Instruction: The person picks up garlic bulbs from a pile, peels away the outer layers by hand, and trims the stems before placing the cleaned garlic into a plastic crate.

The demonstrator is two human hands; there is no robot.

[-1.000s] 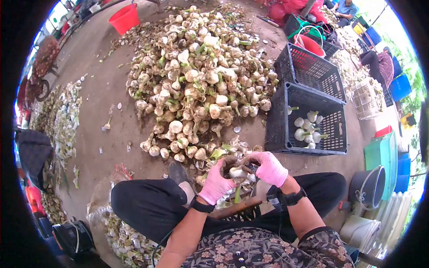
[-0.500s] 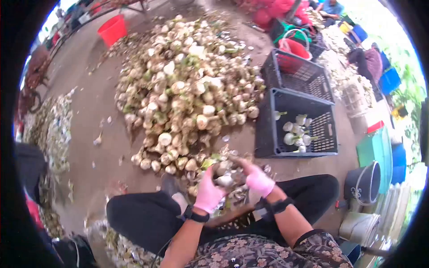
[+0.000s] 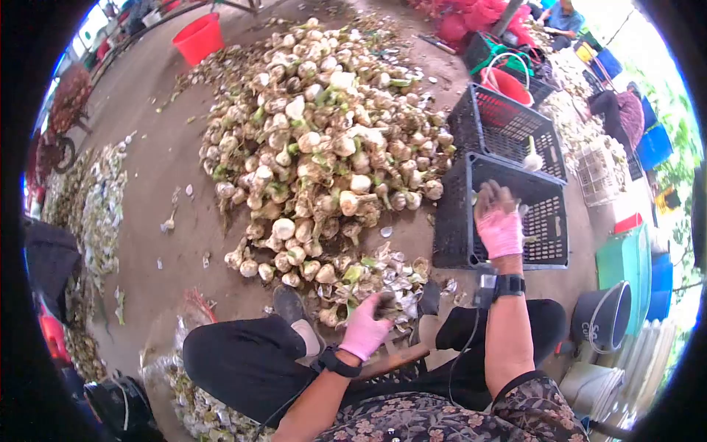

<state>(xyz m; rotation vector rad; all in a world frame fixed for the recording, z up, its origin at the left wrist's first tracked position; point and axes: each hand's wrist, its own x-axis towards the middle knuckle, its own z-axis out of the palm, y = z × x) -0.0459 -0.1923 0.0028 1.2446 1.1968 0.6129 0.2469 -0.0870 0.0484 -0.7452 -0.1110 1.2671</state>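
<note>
My right hand (image 3: 498, 221), in a pink glove with dark fingertips, reaches over the near black crate (image 3: 453, 247) with its fingers apart. It covers most of the crate's contents. A trimmed white garlic bulb (image 3: 532, 158) with a short green stem shows just past the fingers, overlapping the rim between the two crates. My left hand (image 3: 368, 324), gloved the same way, hovers over the loose garlic skins (image 3: 394, 283) between my feet. Its thumb and fingers stand apart with nothing visible in them. Beyond lies a big heap of untrimmed garlic (image 3: 317, 147).
Behind the near crate stands a second black crate (image 3: 508, 125) with a red bucket (image 3: 508, 85) at it. Another red bucket (image 3: 199, 38) is at the far left. A dark bucket (image 3: 600, 317) stands on the right. People sit in the far right background.
My hands were together over the skins, around a garlic bulb. My right hand has moved forward and right over the crate; my left has stayed low near the skins.
</note>
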